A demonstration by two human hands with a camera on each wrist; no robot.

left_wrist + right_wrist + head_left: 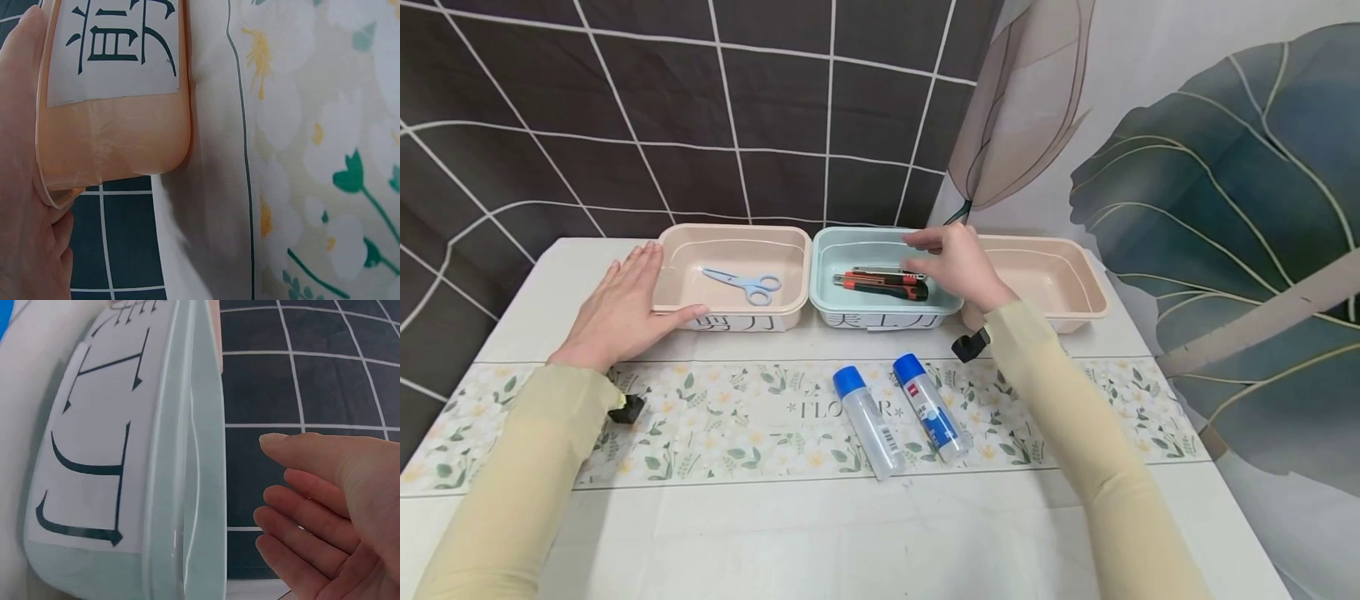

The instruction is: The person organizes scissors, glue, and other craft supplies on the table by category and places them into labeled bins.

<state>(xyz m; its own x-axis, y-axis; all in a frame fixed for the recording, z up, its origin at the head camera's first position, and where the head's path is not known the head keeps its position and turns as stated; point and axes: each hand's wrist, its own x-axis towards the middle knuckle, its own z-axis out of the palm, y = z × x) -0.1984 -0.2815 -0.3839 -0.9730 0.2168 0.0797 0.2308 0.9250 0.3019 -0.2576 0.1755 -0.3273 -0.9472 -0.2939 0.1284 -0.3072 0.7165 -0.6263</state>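
My left hand [625, 304] rests with straight fingers along the left end of a pink bin [733, 237], its thumb over the front rim. Inside that bin lies a pair of light blue scissors [748, 283]. My right hand [958, 262] hovers above the right end of a light blue bin [857, 237], fingers relaxed and apart, nothing between them in the right wrist view. Several utility knives [883, 283] with red and black handles lie in the blue bin. White paper labels with dark characters are stuck on the fronts of both bins.
A second pink bin [1060, 283] stands at the right, partly behind my right hand. Two blue-capped clear glue bottles [868, 425] [932, 408] lie on the flowered strip of the white table [760, 533]. A dark gridded cloth [662, 100] hangs behind the bins.
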